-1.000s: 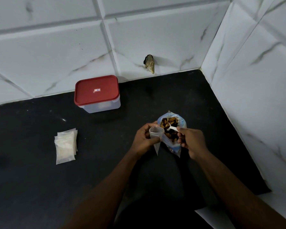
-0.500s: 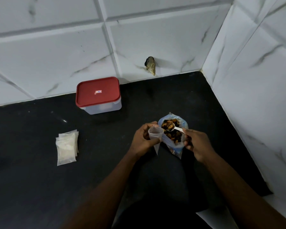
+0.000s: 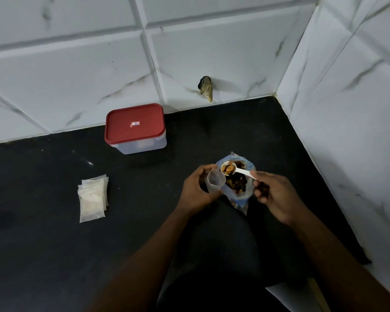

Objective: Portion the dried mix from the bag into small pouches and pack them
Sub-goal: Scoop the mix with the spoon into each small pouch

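Note:
An open bluish plastic bag [image 3: 240, 197] of brown dried mix stands on the black counter, right of centre. My left hand [image 3: 197, 190] grips a small clear pouch [image 3: 214, 181] with its mouth held open, right beside the bag. My right hand [image 3: 274, 194] pinches the handle of a white plastic spoon [image 3: 235, 170]. The spoon's bowl is heaped with mix and hovers over the bag's mouth, just right of the pouch.
A stack of small white pouches [image 3: 92, 199] lies on the counter to the left. A clear box with a red lid [image 3: 135, 128] stands against the tiled back wall. A tiled side wall closes the right. A dark chipped hole [image 3: 205, 87] marks the back wall.
The spoon has come up out of the mix, loaded, and now sits above the bag beside the pouch's mouth. My left hand keeps the pouch in place.

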{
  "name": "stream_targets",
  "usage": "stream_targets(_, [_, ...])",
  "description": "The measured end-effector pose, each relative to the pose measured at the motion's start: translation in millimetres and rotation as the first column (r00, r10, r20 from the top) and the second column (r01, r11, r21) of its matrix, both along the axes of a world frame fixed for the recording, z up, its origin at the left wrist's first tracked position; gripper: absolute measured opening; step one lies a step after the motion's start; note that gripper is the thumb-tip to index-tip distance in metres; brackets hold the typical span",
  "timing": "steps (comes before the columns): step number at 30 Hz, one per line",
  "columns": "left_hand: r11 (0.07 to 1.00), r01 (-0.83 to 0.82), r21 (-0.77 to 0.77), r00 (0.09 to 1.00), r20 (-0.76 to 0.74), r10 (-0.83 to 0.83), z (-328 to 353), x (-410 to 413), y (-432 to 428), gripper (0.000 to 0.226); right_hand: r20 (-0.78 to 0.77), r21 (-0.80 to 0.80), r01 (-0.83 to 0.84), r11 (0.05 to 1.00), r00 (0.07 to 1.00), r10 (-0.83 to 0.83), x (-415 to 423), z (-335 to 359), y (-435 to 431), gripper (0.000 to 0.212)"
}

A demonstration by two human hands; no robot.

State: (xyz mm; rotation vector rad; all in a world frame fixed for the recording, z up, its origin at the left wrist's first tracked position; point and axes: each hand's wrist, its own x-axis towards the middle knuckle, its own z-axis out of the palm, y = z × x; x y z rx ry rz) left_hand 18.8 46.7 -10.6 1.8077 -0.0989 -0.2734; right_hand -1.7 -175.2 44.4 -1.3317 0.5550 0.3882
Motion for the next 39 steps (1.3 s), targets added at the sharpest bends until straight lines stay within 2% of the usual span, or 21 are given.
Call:
stream_targets(2, [1.000,0.001,-0.001,1.000,0.003,-0.001,-1,-1,0,0.062,0.037,-0.018,-0.061,0.998,0.997,0.061,-2,2,3,0.013])
stream_targets(7, [1.000,0.005,0.030,1.000,-0.001,-0.005,-3,-4,0,0.062,0.099,-0.258,-0.172,0.951,0.974,0.203,-8,-6,13,0.013])
stream_targets(9, [0.999,0.007,0.035,1.000,0.001,-0.007,-3,-4,0,0.062,0.126,-0.403,-0.215,0.890,0.950,0.287,-10,-8,14,0.010])
stream_targets(11, [0.999,0.008,0.036,1.000,-0.002,-0.008,-2,-4,0,0.060,0.161,-0.586,-0.257,0.769,0.893,0.421,-11,-8,15,0.009])
stream_targets(13, [0.999,0.004,0.046,1.000,0.002,-0.004,-1,-4,-1,0.059,0.216,-0.741,-0.224,0.633,0.813,0.541,-14,-9,18,0.015])
stream_targets(18, [0.998,-0.006,0.063,0.999,0.042,0.003,-3,-4,-3,0.058,0.324,-0.897,-0.023,0.441,0.645,0.692,-21,-19,19,0.023])
stream_targets(23, [0.998,-0.009,0.063,0.998,0.066,0.004,-5,-4,-1,0.058,0.361,-0.915,0.084,0.395,0.609,0.706,-31,-24,16,0.027])
stream_targets(25, [0.998,-0.014,0.057,0.998,0.069,0.010,-4,-4,-1,0.057,0.354,-0.915,0.081,0.395,0.629,0.692,-31,-26,16,0.029])
stream_targets(27, [0.999,-0.013,0.049,0.998,0.067,0.010,-5,-4,-1,0.057,0.345,-0.900,0.033,0.435,0.663,0.664,-30,-29,17,0.029])
stream_targets(29, [0.998,-0.004,0.057,0.998,0.059,0.001,-5,-4,0,0.057,0.367,-0.833,-0.012,0.553,0.736,0.569,-31,-30,18,0.026])
stream_targets(32, [0.997,0.011,0.072,1.000,0.026,-0.013,-6,-2,1,0.060,0.352,-0.641,-0.020,0.768,0.881,0.317,-31,-28,20,0.020])
stream_targets(34, [0.998,0.008,0.070,1.000,0.015,-0.009,-6,-3,2,0.061,0.344,-0.509,0.013,0.861,0.920,0.190,-31,-28,21,0.018])
stream_targets(37, [0.997,-0.013,0.073,0.999,0.032,0.011,-9,-4,3,0.058,0.326,-0.407,0.098,0.908,0.944,0.044,-25,-27,18,0.012])
stream_targets(39, [0.997,-0.029,0.076,0.999,0.040,0.026,-10,-5,4,0.057,0.339,-0.457,0.136,0.879,0.940,0.031,-19,-29,12,0.010])
